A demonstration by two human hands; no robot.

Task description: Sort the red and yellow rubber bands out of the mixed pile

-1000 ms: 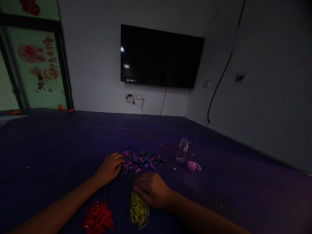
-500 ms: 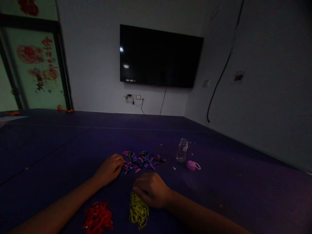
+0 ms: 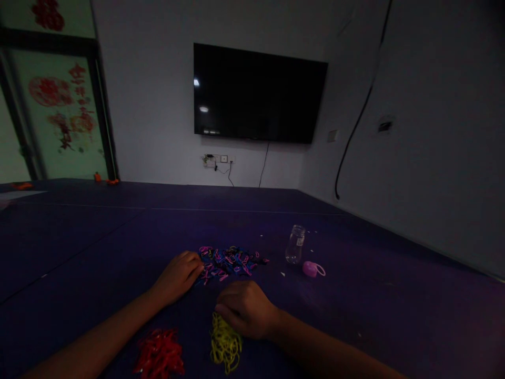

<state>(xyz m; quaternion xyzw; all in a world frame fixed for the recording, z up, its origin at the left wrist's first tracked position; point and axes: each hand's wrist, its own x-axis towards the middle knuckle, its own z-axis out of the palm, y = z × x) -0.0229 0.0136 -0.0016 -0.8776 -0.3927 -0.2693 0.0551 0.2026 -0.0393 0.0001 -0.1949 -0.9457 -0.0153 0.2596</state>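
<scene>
A pile of mixed rubber bands (image 3: 232, 261), mostly pink, blue and dark, lies ahead of my hands. My left hand (image 3: 180, 273) rests at its left edge, fingers bent together and fingertips at the bands. What the tips may pinch is too dark to see. My right hand (image 3: 248, 309) is closed, knuckles up, at the top of a heap of yellow rubber bands (image 3: 225, 345). Thumb and curled fingers meet over the heap's far end, and anything between them is hidden. Red rubber bands (image 3: 160, 353) form another heap at the near left, below my left forearm.
A clear open bottle (image 3: 294, 245) stands right of the mixed pile, with a pink cap with a loop (image 3: 311, 269) beside it. Small white scraps (image 3: 283, 273) lie around on the dark purple tabletop (image 3: 374, 316). Orange objects (image 3: 112, 181) are at the far left edge.
My left fingertips have shifted slightly right, against the mixed bands. My right hand has stayed over the yellow heap. The view has tipped very slightly.
</scene>
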